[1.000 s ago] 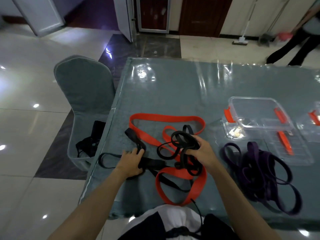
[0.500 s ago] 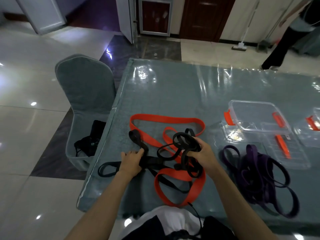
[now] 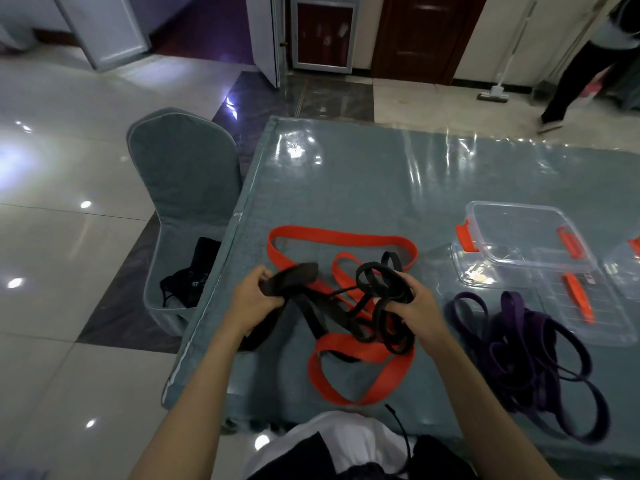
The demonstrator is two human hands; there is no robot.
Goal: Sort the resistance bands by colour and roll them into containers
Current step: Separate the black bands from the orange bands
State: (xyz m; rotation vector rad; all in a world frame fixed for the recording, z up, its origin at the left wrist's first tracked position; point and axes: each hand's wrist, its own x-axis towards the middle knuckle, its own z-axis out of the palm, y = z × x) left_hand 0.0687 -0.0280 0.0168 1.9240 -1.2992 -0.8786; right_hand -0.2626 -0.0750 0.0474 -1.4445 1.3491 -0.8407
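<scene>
Both hands hold black resistance bands over the table. My left hand (image 3: 254, 296) grips the folded end of a wide black band (image 3: 294, 277), lifted off the cloth. My right hand (image 3: 412, 304) holds a bundle of thin black band loops (image 3: 379, 280). Under them lies a long red band (image 3: 346, 348), looping from the table's middle toward the near edge. A pile of purple bands (image 3: 519, 348) sits to the right. Behind it stands a clear container with orange clips (image 3: 485, 220), with its lid (image 3: 609, 327) flat beside it.
The table (image 3: 381, 174) has a teal cloth under clear plastic. A covered chair (image 3: 183, 168) stands at its left edge with a black item (image 3: 194, 275) on the seat. Another container's edge (image 3: 635, 244) shows far right. A person (image 3: 588, 57) walks at the back right.
My left hand has risen from the cloth, lifting and folding the wide black band's end. My right hand keeps its bundle of thin loops, shifted slightly.
</scene>
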